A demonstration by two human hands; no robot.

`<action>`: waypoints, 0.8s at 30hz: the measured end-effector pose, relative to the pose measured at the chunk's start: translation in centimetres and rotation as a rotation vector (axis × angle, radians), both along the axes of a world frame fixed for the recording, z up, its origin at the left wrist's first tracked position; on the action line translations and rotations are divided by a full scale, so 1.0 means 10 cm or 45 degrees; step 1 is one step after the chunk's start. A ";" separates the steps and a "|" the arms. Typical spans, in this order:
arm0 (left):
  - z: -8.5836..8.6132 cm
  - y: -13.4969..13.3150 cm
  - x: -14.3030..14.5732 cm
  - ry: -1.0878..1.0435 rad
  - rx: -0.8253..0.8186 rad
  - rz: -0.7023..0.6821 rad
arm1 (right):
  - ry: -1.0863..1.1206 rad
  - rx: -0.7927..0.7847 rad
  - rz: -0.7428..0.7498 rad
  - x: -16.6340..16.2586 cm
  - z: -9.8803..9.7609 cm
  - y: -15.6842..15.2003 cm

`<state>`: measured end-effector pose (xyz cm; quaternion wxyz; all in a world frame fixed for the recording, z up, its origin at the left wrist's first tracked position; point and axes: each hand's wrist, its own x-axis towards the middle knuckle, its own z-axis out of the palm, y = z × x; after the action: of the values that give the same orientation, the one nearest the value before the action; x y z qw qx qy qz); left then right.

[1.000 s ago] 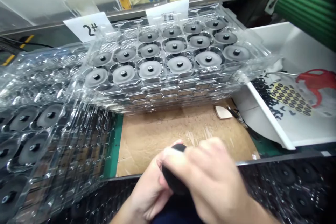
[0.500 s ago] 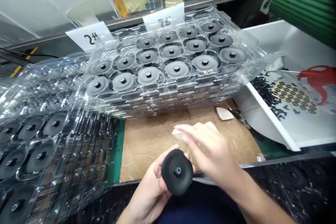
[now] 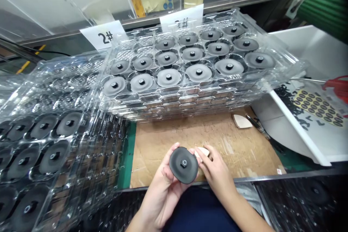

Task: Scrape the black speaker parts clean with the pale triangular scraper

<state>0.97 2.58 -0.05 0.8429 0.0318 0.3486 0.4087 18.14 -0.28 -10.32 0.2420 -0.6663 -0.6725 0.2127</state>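
My left hand (image 3: 163, 185) is closed round a black rounded disc (image 3: 177, 171) with a short stem and small ring at its centre. The disc faces up, above the front edge of the brown board. Just right of it, my right hand (image 3: 217, 170) pinches a small white pad (image 3: 202, 152). That pad is close to the disc's right edge; whether they touch I cannot tell. Similar discs sit in the clear plastic tray (image 3: 174, 92) beyond my hands, on a stack of trays. A second white pad (image 3: 241, 121) lies on the board (image 3: 163, 134).
More stacked clear trays (image 3: 78, 145) with black discs stand at the left. At the right, a white bin (image 3: 301, 130) holds black scraps and a yellow label sheet (image 3: 318, 107). Beside the second pad lies a dark slim tool (image 3: 258, 127). A green ribbed hose (image 3: 323, 11) hangs top right.
My right hand has come down with the white pad to the disc's right side. The disc is held a little higher, and the whole view has shifted slightly.
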 end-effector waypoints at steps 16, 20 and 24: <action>-0.11 -0.07 -0.11 0.159 0.164 0.250 | 0.391 0.012 0.094 -0.28 0.82 0.26; -0.05 -0.10 -0.02 0.211 0.219 0.226 | 0.565 0.191 0.228 -0.47 1.37 0.36; -0.02 -0.15 0.00 0.308 0.196 0.250 | 0.602 -0.047 0.489 -0.57 1.53 0.39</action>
<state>0.96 1.10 -0.25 0.7457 0.1112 0.4167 0.5078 12.46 3.58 4.98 0.3348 -0.4632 -0.7073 0.4159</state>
